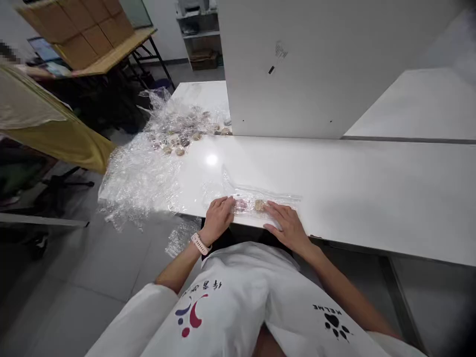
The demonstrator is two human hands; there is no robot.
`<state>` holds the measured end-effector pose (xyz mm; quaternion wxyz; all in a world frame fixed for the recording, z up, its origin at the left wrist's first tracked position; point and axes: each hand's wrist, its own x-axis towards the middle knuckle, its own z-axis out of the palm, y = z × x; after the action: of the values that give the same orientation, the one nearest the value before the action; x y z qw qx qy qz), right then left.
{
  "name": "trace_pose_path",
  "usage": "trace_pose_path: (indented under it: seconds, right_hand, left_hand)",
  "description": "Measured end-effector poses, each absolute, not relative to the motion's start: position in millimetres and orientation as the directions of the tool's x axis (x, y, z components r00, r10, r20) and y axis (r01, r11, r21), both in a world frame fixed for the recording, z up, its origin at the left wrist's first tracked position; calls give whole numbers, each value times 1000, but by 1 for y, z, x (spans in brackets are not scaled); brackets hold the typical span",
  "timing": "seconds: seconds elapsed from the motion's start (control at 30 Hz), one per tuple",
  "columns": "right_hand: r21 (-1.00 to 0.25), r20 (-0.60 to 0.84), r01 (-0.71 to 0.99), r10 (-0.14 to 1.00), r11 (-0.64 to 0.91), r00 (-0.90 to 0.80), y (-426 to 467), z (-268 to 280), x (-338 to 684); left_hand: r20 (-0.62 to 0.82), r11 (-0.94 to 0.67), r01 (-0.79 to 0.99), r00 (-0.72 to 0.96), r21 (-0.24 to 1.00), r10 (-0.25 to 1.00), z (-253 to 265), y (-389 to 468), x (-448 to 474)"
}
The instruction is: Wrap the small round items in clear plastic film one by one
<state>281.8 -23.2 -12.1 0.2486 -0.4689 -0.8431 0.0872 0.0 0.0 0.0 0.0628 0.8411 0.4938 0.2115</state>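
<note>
On the white table lies a strip of clear plastic film (278, 196) near the front edge. Two small round pieces sit side by side in it: a pinkish one (241, 204) and a beige, grainy-looking one (259, 205). My left hand (218, 216) holds the strip's left end, fingers bent together beside the pinkish piece. From the other side, my right hand (289, 225) grips the film with its fingertips at the beige piece and its thumb lower, by the table edge. Glare on the film hides how it is folded.
Crumpled clear film (145, 171) covers the table's left end and hangs over the edge. Several small wrapped pieces (182, 141) lie behind it. A tall white panel (290, 74) stands at the table's back. A yellow cloth (74, 146) hangs at the left.
</note>
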Motion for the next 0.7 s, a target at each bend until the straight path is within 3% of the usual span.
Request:
trace_pose_path:
  seconds: [0.2, 0.33, 0.4, 0.5, 0.57, 0.63, 0.7]
  right_hand:
    - [-421, 293, 798, 897, 431, -330, 6, -6, 282]
    - [-510, -23, 846, 980, 157, -196, 49, 12, 284]
    - [-499, -91, 863, 985, 81, -145, 62, 20, 285]
    - [-401, 184, 905, 980, 145, -75, 58, 28, 285]
    - [-373, 340, 901, 936, 224, -91, 43, 28, 284]
    - [-426, 342, 859, 930, 282, -136, 26, 23, 280]
    - [-496, 291, 816, 942, 297, -166, 13, 15, 276]
  left_hand:
    - [188, -347, 818, 292, 460, 938, 12, 36, -12]
    - [-76, -162, 843, 233, 513, 969, 31, 84, 0]
    - [-62, -155, 888, 201, 433, 978, 38, 93, 9]
    - [226, -227, 934, 166, 277, 960, 43, 73, 22]
    - [341, -311, 922, 223, 231, 913, 40, 49, 27]
    - [304, -353, 908, 278, 227, 911, 31, 32, 29]
    - [213, -287, 919, 234, 269, 948, 20, 30, 30]
